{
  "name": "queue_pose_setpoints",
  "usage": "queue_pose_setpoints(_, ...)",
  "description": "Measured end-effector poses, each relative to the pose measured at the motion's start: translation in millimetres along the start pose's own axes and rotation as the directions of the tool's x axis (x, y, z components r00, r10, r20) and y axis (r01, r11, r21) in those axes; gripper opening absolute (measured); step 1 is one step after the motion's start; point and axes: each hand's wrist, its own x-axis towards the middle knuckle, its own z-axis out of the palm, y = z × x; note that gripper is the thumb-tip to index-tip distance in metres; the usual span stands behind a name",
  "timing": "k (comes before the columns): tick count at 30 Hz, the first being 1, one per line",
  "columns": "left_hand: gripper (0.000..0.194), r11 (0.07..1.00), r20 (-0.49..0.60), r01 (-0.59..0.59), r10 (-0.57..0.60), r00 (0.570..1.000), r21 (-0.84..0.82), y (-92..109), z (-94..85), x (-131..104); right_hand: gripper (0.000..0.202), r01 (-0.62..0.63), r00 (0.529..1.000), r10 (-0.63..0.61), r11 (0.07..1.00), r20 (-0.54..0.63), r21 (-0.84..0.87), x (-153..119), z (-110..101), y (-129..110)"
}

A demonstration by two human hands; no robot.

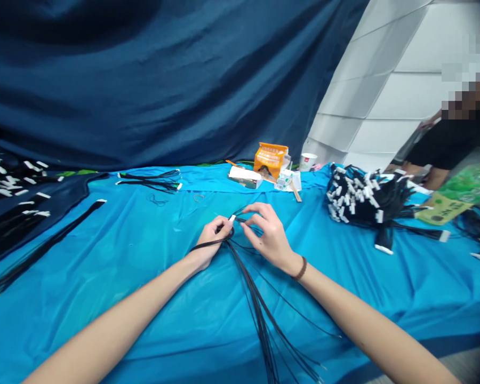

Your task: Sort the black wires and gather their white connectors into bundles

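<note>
My left hand is closed around a bundle of black wires, close to a small white connector that pokes up past the thumb. The loose wire ends fan out down the cloth towards the near edge, and one loop wraps around the left wrist. Just right of the connector, my right hand curls its fingers and thumb together at a thin black wire. The fingers partly hide where that wire is pinched. A brown band circles the right wrist.
Blue cloth covers the table. Piles of black wires with white connectors lie on the left and right. At the back are an orange carton, a small box and a paper cup. Another person is at the right.
</note>
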Motion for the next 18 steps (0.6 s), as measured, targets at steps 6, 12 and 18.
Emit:
queue_pose_setpoints(6, 0.029, 1.000, 0.038, -0.010, 0.009, 0.999, 0.007, -1.3, -1.0, 0.7, 0.008, -0.070, 0.992, 0.056, 0.989, 0.111, 0.132, -4.9, 7.0, 0.9)
queue_pose_setpoints(12, 0.030, 1.000, 0.063, -0.003, 0.004, 0.998, -0.025, -0.9, -1.3, 0.2, 0.012, -0.068, 0.992, 0.058, 0.993, 0.109, 0.098, -7.8, 9.4, 2.0)
queue_pose_setpoints(18, 0.028, 0.976, 0.078, 0.106, -0.092, 0.993, -0.189, -6.3, -1.5, 2.7, 0.013, -0.023, 0.994, 0.015, 0.997, 0.107, 0.069, -2.9, 7.2, 5.6)
